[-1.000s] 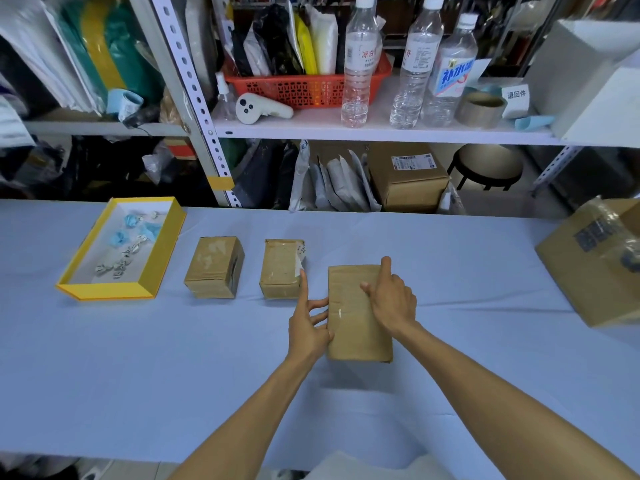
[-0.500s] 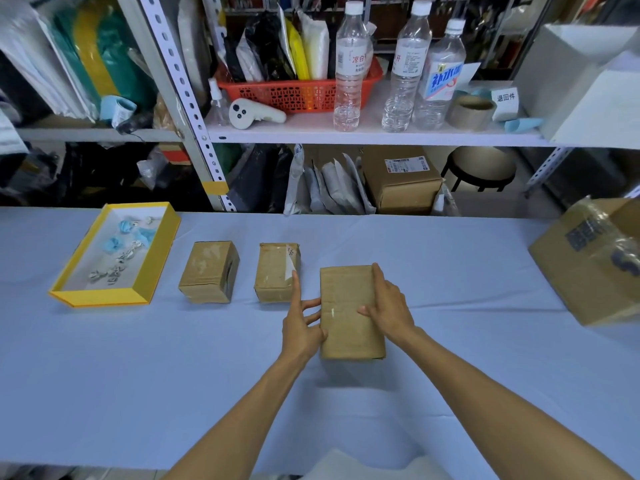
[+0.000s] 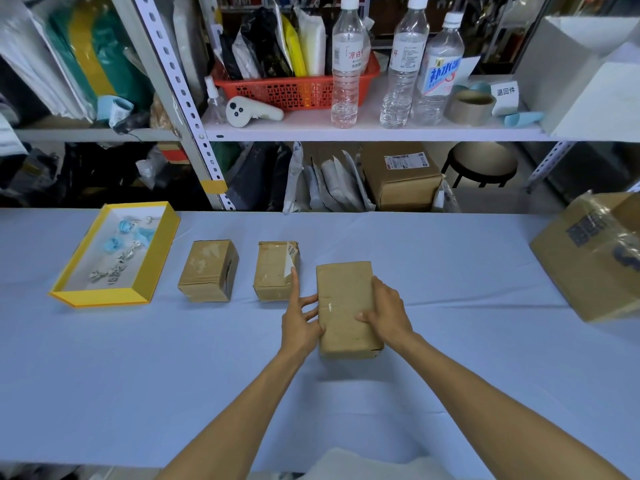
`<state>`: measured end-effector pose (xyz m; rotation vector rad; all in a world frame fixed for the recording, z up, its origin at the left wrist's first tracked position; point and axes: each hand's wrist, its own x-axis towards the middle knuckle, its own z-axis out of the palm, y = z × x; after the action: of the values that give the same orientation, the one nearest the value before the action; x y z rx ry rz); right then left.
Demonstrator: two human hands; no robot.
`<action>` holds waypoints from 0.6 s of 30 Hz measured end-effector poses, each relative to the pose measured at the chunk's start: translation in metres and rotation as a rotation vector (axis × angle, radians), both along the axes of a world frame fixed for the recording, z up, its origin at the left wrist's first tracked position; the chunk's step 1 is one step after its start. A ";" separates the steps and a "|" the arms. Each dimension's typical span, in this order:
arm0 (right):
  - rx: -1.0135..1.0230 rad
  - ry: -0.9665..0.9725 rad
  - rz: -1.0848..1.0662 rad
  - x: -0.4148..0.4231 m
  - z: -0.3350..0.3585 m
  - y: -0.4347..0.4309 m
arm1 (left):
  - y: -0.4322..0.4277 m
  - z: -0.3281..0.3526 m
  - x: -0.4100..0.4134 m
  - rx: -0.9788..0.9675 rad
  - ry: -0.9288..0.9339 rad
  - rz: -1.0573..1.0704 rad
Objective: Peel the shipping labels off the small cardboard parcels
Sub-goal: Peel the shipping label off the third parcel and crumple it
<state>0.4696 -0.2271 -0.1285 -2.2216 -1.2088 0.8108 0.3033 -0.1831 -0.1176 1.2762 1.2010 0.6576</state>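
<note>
Head view: I see near parcel (image 3: 346, 306) flat on tabletop (image 3: 138, 375), centre frame. R hand (image 3: 388, 313) grips its right edge, thumb on top. L hand (image 3: 301, 320), fingers straight, touches its left side. Mid parcel (image 3: 273, 275) just left, w/ white label (image 3: 290, 259) at its right edge.

L forearm (image 3: 239, 410) & R forearm (image 3: 485, 403) bare down to L hand (image 3: 301, 323), R hand (image 3: 388, 313); white garment fabric (image 3: 360, 467) below the table (image 3: 138, 375) near edge.

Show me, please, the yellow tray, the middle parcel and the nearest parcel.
yellow tray (image 3: 100, 298): head view, front wall.
middle parcel (image 3: 273, 268): head view, top face.
nearest parcel (image 3: 343, 296): head view, top face.
</note>
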 end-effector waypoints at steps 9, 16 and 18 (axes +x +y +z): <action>0.060 -0.040 -0.061 0.017 -0.002 0.006 | 0.006 0.001 0.018 0.008 0.050 -0.023; 0.099 0.028 -0.181 0.041 0.006 0.029 | 0.036 0.006 0.052 0.007 0.058 -0.057; 0.084 0.042 -0.188 0.048 0.010 0.039 | 0.045 0.006 0.061 -0.003 0.087 -0.064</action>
<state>0.5176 -0.1886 -0.1188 -2.1987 -0.9790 0.7143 0.3646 -0.1384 -0.1116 1.3469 1.2262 0.5578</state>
